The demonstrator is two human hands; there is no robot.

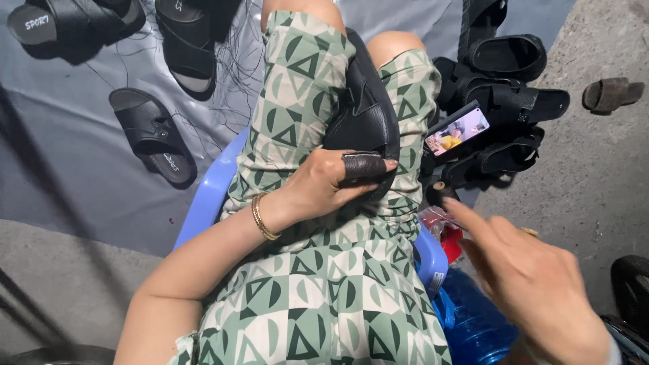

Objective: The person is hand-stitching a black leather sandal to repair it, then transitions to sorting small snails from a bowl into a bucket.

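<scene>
Your left hand (324, 182) sits at the middle of the frame, its grip closed around the near end of a black leather sandal (368, 111) that lies wedged between your knees, on the lap of your green patterned dress (324, 284). A dark leather guard (364, 165) covers one finger of that hand, pressed against the sandal's edge, and a gold bracelet (263, 217) circles the wrist.

Your right hand (534, 277) is at the lower right of the frame, fingers spread and holding nothing, the forefinger stretched toward the upper left, near a small red thing (449, 236) that is too blurred to tell. Below it lies a blue plastic bottle (476, 324).

A phone (456, 132) with a lit screen leans at the right of centre against a pile of black sandals (507, 88). More black sandals (152, 135) lie on the grey sheet (61, 162) at the upper left. The blue stool (209, 196) under you shows beside your thigh. A brown sandal (612, 93) lies on the concrete floor (588, 176) at the upper right.
</scene>
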